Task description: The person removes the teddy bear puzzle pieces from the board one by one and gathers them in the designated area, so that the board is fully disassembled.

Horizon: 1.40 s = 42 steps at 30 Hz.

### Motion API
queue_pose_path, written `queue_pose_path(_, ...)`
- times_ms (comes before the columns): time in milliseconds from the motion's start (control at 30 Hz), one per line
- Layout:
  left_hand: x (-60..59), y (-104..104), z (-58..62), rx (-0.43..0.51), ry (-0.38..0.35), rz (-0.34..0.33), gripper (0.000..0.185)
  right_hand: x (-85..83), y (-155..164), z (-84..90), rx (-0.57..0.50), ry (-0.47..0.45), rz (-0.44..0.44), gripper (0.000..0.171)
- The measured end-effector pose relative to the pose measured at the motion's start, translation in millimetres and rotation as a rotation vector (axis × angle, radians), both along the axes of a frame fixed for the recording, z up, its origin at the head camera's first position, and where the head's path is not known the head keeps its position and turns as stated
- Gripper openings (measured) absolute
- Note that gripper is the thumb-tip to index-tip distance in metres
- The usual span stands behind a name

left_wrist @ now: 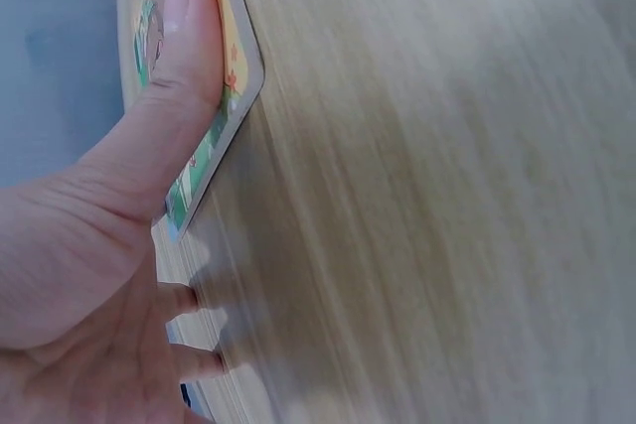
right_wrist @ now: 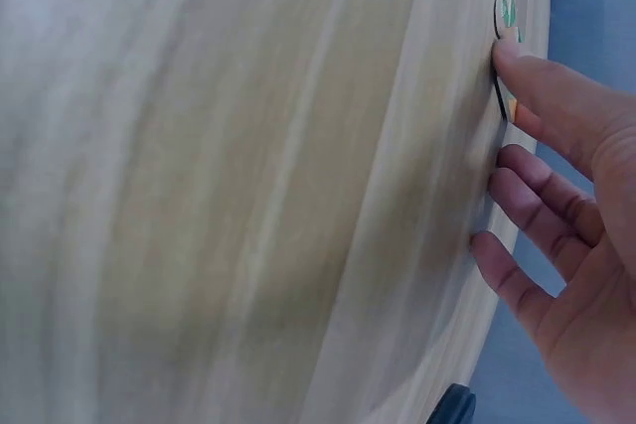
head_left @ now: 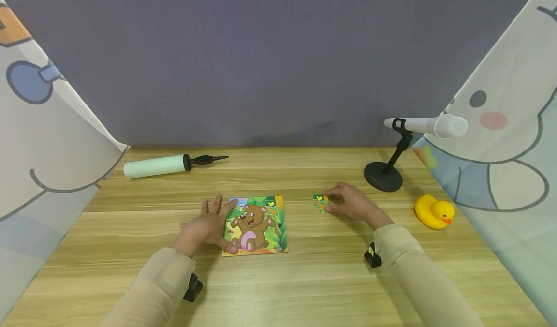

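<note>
A square jigsaw puzzle [head_left: 256,228] with a brown bear on a green scene lies flat on the table. My left hand [head_left: 206,225] is spread at its left side, thumb over the lower left corner and index finger along the upper left corner. In the left wrist view the thumb [left_wrist: 189,57] lies straight on the picture near its edge. To the right of the puzzle, my right hand [head_left: 350,202] pinches a small puzzle piece [head_left: 321,203] with green and orange print. The right wrist view shows this piece [right_wrist: 505,9] low at the tabletop, partly behind the fingers.
A pale green hand pump [head_left: 156,166] with a black nozzle lies at the back left. A white microphone [head_left: 428,125] on a black stand [head_left: 383,176] is at the back right, with a yellow rubber duck [head_left: 435,212] nearer the right edge. A grey partition [head_left: 270,66] stands behind.
</note>
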<state>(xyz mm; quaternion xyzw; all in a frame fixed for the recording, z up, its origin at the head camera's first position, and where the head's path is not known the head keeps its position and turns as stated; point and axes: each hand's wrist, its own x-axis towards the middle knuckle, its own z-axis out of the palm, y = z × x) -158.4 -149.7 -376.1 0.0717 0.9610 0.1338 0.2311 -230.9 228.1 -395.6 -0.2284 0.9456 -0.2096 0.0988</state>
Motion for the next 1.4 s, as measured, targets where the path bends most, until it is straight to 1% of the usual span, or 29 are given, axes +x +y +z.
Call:
queue_pose_path(367,-0.3,0,-0.2,-0.006,0.007,-0.004,0.126,0.0,-5,3.7,0.042,-0.01,0.011,0.051)
queue_pose_path(433,-0.4,0,-0.2,-0.006,0.006,-0.004,0.126,0.4,-6,5.4,0.036,0.011,0.024,0.049)
queue_pose_path(567,-0.2,0,-0.1,-0.008,0.005,-0.004,0.125,3.3,-15,10.2,0.012,0.089,0.05,0.044)
queue_pose_path(667,-0.2,0,0.2,-0.012,0.009,-0.01,0.124,6.7,-26,13.1,-0.019,0.133,0.049,0.041)
queue_pose_path(800,0.1,0,1.0,-0.016,0.011,-0.014,0.124,11.0,-43,13.9,-0.061,0.149,0.061,0.038)
queue_pose_path(933,-0.3,0,0.1,-0.014,0.01,-0.012,0.124,15.6,-59,12.7,-0.072,0.153,0.098,0.04)
queue_pose_path(1067,-1.7,0,-1.8,-0.017,0.009,-0.011,0.125,20.5,-74,11.1,-0.109,0.114,0.091,0.041)
queue_pose_path(1300,-2.3,0,-2.2,-0.017,0.008,-0.01,0.125,28.4,-94,6.9,-0.233,0.002,0.015,0.037)
queue_pose_path(1400,-1.2,0,-1.0,-0.011,0.009,-0.009,0.125,32.4,-102,4.7,-0.241,-0.032,0.012,0.036)
